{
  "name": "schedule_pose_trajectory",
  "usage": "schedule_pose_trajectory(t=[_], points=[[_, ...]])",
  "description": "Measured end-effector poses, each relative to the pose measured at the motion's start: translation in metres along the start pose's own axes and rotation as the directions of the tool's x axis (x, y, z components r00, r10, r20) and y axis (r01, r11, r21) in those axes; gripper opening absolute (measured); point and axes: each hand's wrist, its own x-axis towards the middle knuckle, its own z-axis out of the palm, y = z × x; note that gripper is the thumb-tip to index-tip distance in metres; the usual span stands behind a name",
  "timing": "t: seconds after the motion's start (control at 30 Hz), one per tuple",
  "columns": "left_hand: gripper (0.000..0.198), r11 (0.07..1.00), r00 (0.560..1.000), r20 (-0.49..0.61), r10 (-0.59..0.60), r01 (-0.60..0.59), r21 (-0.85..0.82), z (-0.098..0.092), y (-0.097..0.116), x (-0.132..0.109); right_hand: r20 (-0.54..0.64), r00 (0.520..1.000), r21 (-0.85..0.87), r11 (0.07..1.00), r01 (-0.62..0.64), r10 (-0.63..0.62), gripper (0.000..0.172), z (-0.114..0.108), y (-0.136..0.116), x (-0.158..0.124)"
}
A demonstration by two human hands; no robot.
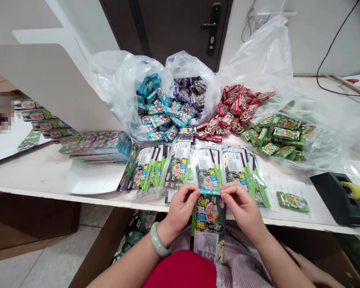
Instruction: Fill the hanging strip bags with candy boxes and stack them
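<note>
The left hand and right hand pinch a long, glossy black-and-green printed card packet just past the white table's front edge — it looks light and floppy, safest held along its blue top strip.

Bright, even light, bowed wide-angle edges

A white desk carries clear plastic bags along its back, heaped with blue packets, purple packets, red packets and green packets. Nearer the front edge, flat black-and-green cards lie overlapping in a row. A stack of boxes sits to their left. To the right, a single green packet lies near a black tape dispenser.
</note>
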Motion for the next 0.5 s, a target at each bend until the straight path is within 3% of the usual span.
schedule_pose_trajectory(t=[0.07,0.13,0.27,0.4,0.5], points=[[0.022,0.998,0.998,-0.016,0.067,-0.067,-0.018,-0.001,0.004,0.004,-0.029,0.998,0.07,0.996,-0.059,0.061,0.012,0.001,0.0,0.001],[0.022,0.995,0.997,-0.027,0.075,-0.077,-0.064,-0.001,0.008,0.007,0.02,0.996,0.059,0.994,-0.092,0.091,0.021,-0.001,-0.002,0.003],[0.011,0.979,1.0,-0.027,0.003,-0.008,-0.202,-0.001,0.011,0.01,0.138,0.99,-0.063,0.998,0.007,0.002,0.007,-0.008,-0.011,0.006],[0.012,0.988,0.987,0.084,0.135,-0.127,-0.089,-0.008,0.011,0.012,0.16,0.987,-0.082,0.996,0.021,-0.007,0.008,-0.008,-0.023,0.009],[0.008,0.985,0.978,0.117,0.173,-0.174,-0.005,-0.012,0.015,0.017,0.158,0.985,-0.116,0.992,-0.046,0.064,0.009,-0.004,-0.03,0.016]])
